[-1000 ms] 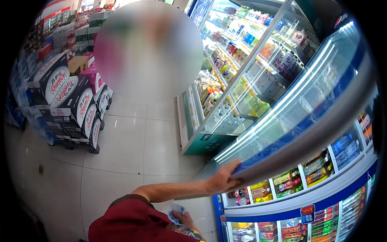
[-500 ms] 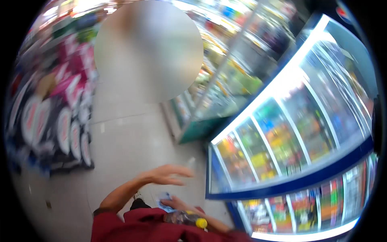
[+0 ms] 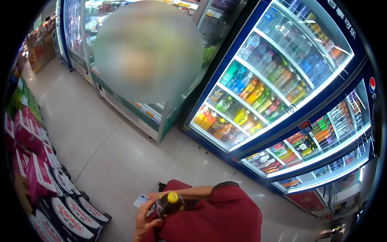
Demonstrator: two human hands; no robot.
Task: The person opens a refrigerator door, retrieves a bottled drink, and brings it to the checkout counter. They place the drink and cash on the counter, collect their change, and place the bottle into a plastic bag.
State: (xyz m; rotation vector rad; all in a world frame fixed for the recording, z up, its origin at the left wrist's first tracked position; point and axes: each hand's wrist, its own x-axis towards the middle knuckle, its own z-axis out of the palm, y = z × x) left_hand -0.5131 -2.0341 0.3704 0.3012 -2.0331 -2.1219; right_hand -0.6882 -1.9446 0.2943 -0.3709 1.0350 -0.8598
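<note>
A dark drink bottle with a yellow cap is held close against the front of a red shirt. My left hand curls around the bottle's left side, its fingers partly hidden by the bottle. Behind the bottle my right hand reaches across from the right, mostly covered. A small blue-and-white slip of paper sticks out at its fingertips, beside the left fingers. My right forearm lies just above the bottle.
Lit glass-door drink coolers stand to the right. An open refrigerated display case is ahead, partly behind a blurred round patch. Pink cartons and black-and-white drink cases are stacked on the left, on pale floor tiles.
The view has swung toward the coolers and sharpened. My left hand, stretched out and apart before, has come in to the bottle. The slip of paper stays by my right hand.
</note>
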